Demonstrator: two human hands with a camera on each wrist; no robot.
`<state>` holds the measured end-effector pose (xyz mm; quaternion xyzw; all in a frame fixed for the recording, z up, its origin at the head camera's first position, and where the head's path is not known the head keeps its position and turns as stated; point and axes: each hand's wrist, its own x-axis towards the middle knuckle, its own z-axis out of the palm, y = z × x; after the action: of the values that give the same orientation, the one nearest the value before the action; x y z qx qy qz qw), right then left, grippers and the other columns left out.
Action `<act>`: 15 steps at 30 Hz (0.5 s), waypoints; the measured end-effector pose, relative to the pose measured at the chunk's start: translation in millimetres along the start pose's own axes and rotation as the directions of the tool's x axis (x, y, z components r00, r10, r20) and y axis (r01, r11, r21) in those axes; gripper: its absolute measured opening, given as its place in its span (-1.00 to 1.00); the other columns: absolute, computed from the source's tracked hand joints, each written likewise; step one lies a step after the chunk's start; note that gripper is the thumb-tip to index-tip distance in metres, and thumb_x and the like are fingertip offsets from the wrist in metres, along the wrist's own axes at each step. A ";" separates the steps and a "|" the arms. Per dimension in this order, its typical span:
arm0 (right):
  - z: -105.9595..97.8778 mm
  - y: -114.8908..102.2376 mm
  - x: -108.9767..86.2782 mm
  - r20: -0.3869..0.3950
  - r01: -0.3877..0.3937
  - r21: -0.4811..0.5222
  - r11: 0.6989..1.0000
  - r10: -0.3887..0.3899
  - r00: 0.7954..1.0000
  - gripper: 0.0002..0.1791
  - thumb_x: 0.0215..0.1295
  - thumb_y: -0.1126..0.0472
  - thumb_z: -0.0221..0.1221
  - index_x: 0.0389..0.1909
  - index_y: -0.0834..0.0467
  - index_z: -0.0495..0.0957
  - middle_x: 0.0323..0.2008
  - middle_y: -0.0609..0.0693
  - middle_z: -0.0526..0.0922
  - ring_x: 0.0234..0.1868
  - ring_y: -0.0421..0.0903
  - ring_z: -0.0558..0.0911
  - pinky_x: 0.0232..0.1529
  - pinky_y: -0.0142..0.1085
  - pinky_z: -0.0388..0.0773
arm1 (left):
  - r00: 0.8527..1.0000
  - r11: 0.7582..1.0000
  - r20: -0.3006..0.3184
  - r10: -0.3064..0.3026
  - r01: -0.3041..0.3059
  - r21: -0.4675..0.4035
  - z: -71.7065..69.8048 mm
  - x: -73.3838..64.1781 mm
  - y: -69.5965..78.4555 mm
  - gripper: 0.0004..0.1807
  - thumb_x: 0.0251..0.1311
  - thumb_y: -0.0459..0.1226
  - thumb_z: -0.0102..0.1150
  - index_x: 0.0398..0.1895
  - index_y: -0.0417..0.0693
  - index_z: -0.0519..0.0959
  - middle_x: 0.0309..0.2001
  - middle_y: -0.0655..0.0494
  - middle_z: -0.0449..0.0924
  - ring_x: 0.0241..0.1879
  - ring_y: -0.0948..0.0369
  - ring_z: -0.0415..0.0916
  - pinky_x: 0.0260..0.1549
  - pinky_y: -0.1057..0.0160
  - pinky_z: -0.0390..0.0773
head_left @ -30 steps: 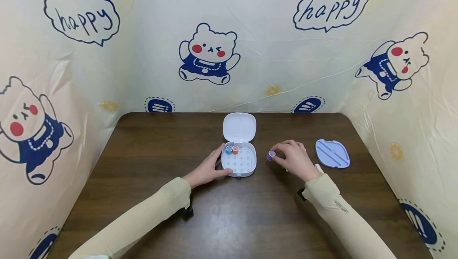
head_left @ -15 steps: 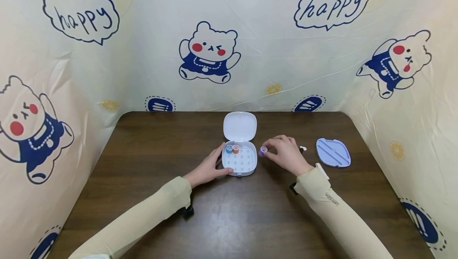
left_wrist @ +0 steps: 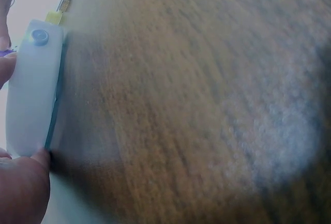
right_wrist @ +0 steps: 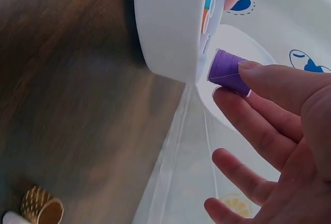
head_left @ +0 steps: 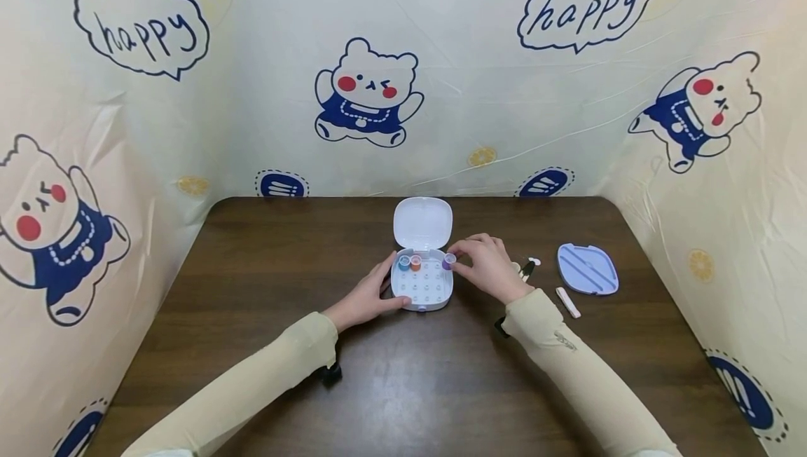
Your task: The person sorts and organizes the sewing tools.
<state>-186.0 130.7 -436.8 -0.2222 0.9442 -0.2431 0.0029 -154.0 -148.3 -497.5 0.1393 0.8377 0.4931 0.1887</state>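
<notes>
A white sewing box (head_left: 421, 307) stands at the middle of the table, its lid (head_left: 423, 222) raised at the back. Rows of small pegs line its inside. Teal-blue (head_left: 404, 263) and orange (head_left: 415, 263) thread spools sit side by side in the back left corner. My left hand (head_left: 367, 297) grips the box's left side, thumb at the front corner and fingers toward the back. With thumb and index finger, my right hand (head_left: 493, 271) pinches a purple thread spool (right_wrist: 227, 72) at the box's right rim. Its other fingers are spread in the right wrist view.
A lilac tray with diagonal grooves (head_left: 588, 270) lies on the right of the table. Near it are a slim white piece (head_left: 568, 302) and small dark and white items (head_left: 528, 269). A gold thimble (right_wrist: 39, 203) stands on the table in the right wrist view.
My right hand has carried the purple spool leftward to the box's right rim, uncovering the slim white piece and small items behind it. The left hand stays on the box.
</notes>
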 end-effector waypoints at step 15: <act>21.0 -4.3 15.3 0.032 -0.003 0.007 1.000 0.003 0.999 -0.75 0.35 0.18 0.41 0.01 0.11 0.77 -0.12 -0.01 0.79 0.19 0.10 0.51 0.37 0.16 0.26 | 1.000 0.999 0.004 0.030 -0.029 -0.024 0.9 0.0 -2.4 0.19 0.30 -0.07 0.45 0.72 -0.10 -0.20 0.67 -0.16 -0.14 0.60 -0.02 0.05 0.47 0.01 0.26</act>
<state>-195.6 111.2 -451.8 -0.2245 0.9436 -0.2427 0.0191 -153.6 -148.8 -500.1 0.1503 0.8291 0.5058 0.1848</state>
